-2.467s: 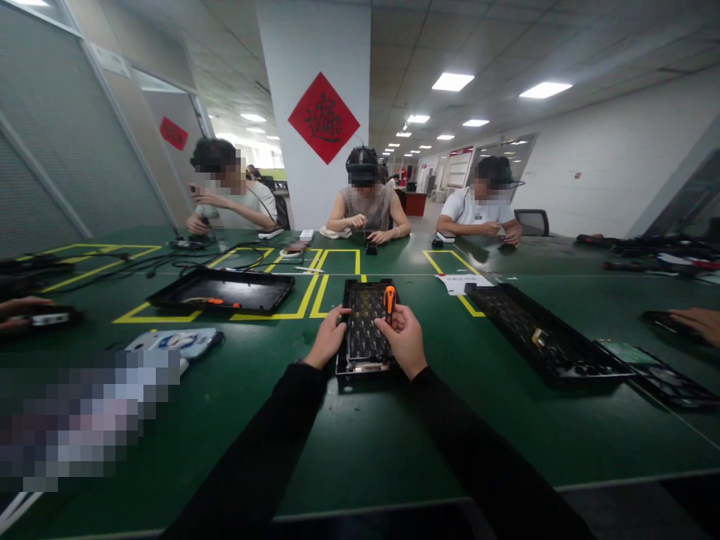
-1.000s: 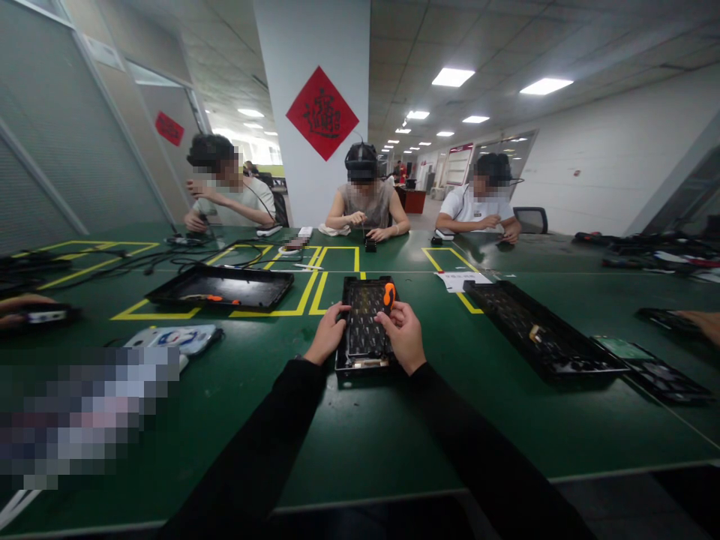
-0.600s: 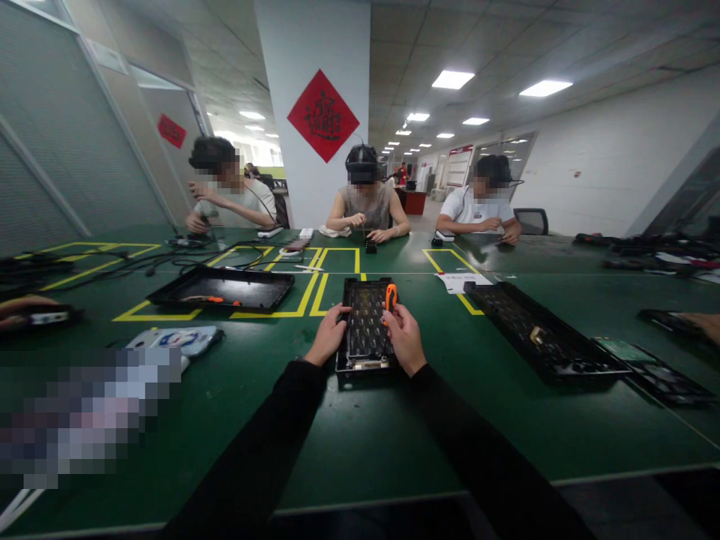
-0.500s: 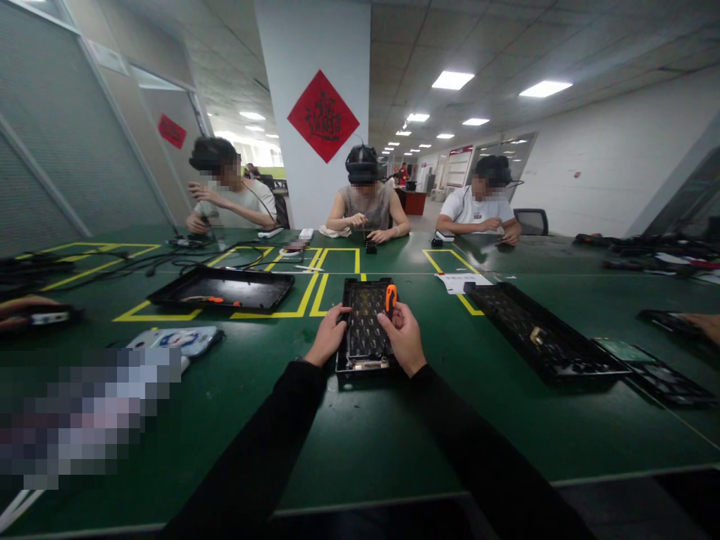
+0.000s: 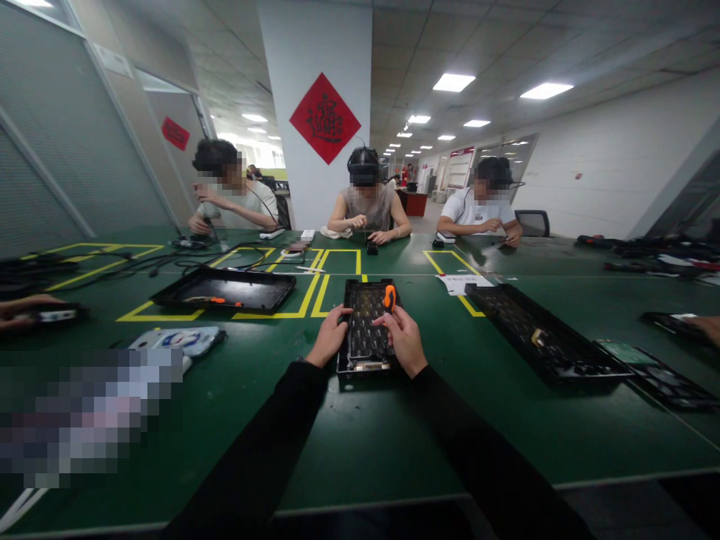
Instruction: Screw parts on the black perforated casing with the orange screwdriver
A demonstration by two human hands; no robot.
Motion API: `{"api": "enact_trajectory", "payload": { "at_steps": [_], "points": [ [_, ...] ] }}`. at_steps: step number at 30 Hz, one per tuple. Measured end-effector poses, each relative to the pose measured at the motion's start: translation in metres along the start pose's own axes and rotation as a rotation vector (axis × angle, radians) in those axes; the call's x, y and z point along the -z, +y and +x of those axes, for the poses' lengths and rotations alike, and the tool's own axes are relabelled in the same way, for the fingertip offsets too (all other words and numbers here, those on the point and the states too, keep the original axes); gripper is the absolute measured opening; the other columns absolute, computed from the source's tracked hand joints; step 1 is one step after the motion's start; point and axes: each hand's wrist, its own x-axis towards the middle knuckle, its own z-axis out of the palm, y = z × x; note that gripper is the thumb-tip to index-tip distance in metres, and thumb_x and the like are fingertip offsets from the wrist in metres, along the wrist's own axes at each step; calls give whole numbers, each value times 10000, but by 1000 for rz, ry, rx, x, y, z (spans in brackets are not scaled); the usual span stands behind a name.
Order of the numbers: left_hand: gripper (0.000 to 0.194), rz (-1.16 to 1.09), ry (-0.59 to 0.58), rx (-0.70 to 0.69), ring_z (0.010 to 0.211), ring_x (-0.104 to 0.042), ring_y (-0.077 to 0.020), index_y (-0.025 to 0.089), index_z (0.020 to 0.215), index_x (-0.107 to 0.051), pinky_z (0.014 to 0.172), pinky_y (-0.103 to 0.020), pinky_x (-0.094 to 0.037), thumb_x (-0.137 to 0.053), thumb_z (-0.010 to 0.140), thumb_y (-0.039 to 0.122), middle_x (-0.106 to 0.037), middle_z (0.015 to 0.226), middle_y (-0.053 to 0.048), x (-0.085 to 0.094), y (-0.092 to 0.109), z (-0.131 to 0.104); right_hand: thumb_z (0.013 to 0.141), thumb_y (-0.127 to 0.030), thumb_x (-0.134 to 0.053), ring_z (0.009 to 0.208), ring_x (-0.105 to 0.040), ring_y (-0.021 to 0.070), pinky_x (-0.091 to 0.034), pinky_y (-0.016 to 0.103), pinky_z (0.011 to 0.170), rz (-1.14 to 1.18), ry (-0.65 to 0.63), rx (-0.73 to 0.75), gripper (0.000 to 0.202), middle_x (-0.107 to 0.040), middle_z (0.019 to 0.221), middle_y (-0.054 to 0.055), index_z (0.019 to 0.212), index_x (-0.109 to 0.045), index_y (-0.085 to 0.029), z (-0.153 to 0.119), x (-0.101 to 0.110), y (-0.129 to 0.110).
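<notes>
Item: one small black case (image 5: 364, 330), which lay on the green tabletop (image 5: 360, 450) directly before me, its short end towards me. Left hand (image 5: 328, 337): mine, thumb and fingers closed on the case's left rim. Right hand (image 5: 407, 343): mine, fingers clamped round an orange-handled tool (image 5: 390, 298), above the case's right edge. Flanking: one wide black tray (image 5: 247, 287) to the left, one long black tray (image 5: 514, 319) to the right, both apart from my hands. Margins: green surface ran along both sides and to the near edge.
</notes>
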Motion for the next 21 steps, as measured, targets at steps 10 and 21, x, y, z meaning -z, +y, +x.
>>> {"api": "enact_trajectory", "payload": {
  "at_steps": [10,21],
  "points": [
    [427,19,-7,-1,1242,-401,-229,159,1058,-592,1085,-423,-266,-405,682,82,-484,1295,-89,-1,-2,0,814,-364,-504,603,-564,113,-418,211,509,4,-16,-14,283,-659,830,44,993,-572,-155,1,-1,6],
    [415,11,11,-11,1236,-410,-221,168,1048,-599,1087,-412,-269,-411,686,91,-490,1290,-78,-2,-5,1,716,-302,-636,851,-631,167,-494,284,750,126,-21,10,306,-658,962,73,972,-533,-168,1,-6,4]
  ]
}}
